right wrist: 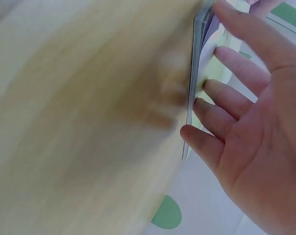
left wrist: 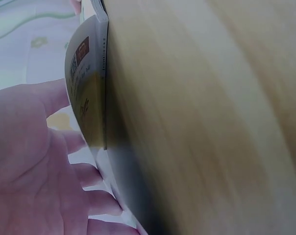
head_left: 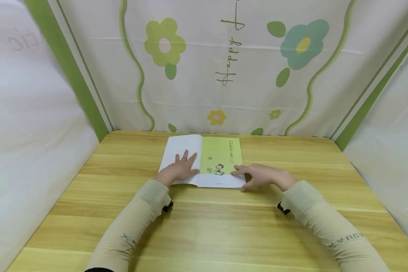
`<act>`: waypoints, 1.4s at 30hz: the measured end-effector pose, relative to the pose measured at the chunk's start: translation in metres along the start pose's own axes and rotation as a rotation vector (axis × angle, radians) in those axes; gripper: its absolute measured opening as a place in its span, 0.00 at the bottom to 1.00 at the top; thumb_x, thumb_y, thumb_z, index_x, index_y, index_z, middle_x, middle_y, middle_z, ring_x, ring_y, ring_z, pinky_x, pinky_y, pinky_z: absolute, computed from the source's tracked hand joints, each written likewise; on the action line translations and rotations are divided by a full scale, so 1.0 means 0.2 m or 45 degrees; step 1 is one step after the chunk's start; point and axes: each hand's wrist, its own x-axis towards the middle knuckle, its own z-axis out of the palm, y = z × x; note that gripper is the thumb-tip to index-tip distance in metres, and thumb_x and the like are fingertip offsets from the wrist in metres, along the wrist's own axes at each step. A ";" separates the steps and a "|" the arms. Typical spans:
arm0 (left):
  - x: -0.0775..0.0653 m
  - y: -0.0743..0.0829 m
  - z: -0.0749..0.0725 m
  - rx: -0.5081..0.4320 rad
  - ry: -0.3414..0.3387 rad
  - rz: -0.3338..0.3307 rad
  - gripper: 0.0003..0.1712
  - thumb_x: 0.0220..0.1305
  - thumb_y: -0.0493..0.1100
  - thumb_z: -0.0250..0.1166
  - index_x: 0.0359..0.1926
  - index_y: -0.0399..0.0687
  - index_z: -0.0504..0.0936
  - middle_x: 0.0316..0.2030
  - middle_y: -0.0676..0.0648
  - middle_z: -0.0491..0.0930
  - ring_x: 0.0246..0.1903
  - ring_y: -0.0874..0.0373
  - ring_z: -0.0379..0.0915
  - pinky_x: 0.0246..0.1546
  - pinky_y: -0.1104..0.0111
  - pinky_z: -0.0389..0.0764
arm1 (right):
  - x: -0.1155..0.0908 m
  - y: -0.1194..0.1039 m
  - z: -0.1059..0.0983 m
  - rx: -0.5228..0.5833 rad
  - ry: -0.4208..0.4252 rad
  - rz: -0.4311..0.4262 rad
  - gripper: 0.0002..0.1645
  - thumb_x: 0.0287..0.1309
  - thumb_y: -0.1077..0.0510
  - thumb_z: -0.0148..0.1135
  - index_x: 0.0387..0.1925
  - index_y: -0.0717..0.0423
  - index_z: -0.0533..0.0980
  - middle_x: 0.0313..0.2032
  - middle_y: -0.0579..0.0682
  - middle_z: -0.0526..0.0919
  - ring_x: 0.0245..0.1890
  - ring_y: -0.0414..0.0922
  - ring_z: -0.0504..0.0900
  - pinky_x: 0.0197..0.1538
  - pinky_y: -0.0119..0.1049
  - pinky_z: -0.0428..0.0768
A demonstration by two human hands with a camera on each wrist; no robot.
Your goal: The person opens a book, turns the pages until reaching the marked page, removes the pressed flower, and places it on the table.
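White fabric walls enclose the work area on three sides; the back wall (head_left: 193,87) carries flowers, and "Happy" is written on it sideways. Within them stands a wood-grain table (head_left: 204,234). Two pale sleeves reach across it: the right sleeve (head_left: 329,223) shows upside-down lettering that seems to read "AQUA X", and the left sleeve (head_left: 132,223) shows an X.

An open book (head_left: 215,147) lies at the far middle of the table, its spine and the long axis of each page running away from the person. The left hand (head_left: 181,169) rests on the blank left page (head_left: 183,145), fingers spread. The left wrist view shows that leaf bowing upward, with blurred print and a yellow area on its underside. The right hand (head_left: 256,175) lies at the right edge, fingers apart and loosely extended, touching the pages, thumb by the near corner.

The right page is green above, white below. A cartoon figure (head_left: 219,169) stands upright towards the person; the column of characters (head_left: 231,149) is too small to read.
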 end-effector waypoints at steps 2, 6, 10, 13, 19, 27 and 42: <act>0.00 0.00 0.00 -0.001 -0.004 0.018 0.42 0.69 0.59 0.48 0.73 0.52 0.37 0.69 0.35 0.25 0.65 0.31 0.20 0.60 0.39 0.41 | 0.00 0.01 0.00 0.006 -0.007 0.007 0.36 0.54 0.48 0.65 0.65 0.45 0.66 0.69 0.49 0.53 0.68 0.52 0.53 0.65 0.50 0.54; 0.00 -0.01 0.00 0.018 -0.004 0.055 0.42 0.69 0.58 0.47 0.73 0.49 0.37 0.69 0.34 0.26 0.66 0.34 0.21 0.62 0.42 0.36 | 0.00 0.02 -0.01 0.034 -0.014 0.029 0.35 0.52 0.52 0.64 0.64 0.43 0.68 0.69 0.49 0.54 0.59 0.48 0.65 0.59 0.44 0.62; 0.00 -0.02 0.00 -0.015 -0.012 0.074 0.42 0.69 0.58 0.48 0.73 0.49 0.37 0.69 0.34 0.26 0.66 0.33 0.20 0.62 0.42 0.34 | 0.00 0.02 -0.01 0.050 -0.010 0.036 0.34 0.52 0.55 0.64 0.62 0.43 0.69 0.68 0.48 0.55 0.49 0.44 0.70 0.54 0.42 0.63; -0.01 -0.03 -0.01 -0.069 -0.017 0.082 0.42 0.69 0.57 0.49 0.73 0.50 0.37 0.69 0.35 0.26 0.65 0.31 0.20 0.61 0.41 0.34 | 0.00 0.03 -0.02 0.033 0.010 0.026 0.31 0.55 0.55 0.62 0.62 0.44 0.69 0.68 0.47 0.56 0.55 0.46 0.69 0.59 0.44 0.62; -0.01 -0.04 -0.02 -0.088 -0.030 0.104 0.43 0.69 0.57 0.49 0.73 0.49 0.38 0.69 0.34 0.27 0.65 0.33 0.19 0.61 0.41 0.32 | 0.00 0.04 -0.02 -0.038 0.088 0.033 0.26 0.62 0.55 0.56 0.62 0.47 0.69 0.67 0.51 0.59 0.66 0.54 0.56 0.64 0.49 0.56; 0.00 -0.04 -0.01 -0.033 -0.022 0.139 0.43 0.69 0.57 0.48 0.73 0.45 0.37 0.70 0.33 0.29 0.67 0.39 0.20 0.62 0.44 0.30 | 0.01 0.06 -0.02 0.013 0.188 0.091 0.26 0.62 0.51 0.58 0.61 0.51 0.70 0.65 0.63 0.59 0.64 0.56 0.59 0.61 0.48 0.62; 0.01 -0.05 -0.01 -0.040 -0.019 0.104 0.43 0.69 0.59 0.48 0.73 0.48 0.38 0.69 0.34 0.28 0.67 0.37 0.21 0.63 0.45 0.31 | 0.03 0.03 -0.05 0.066 0.447 0.131 0.39 0.59 0.35 0.53 0.62 0.57 0.69 0.59 0.59 0.70 0.60 0.58 0.66 0.60 0.53 0.63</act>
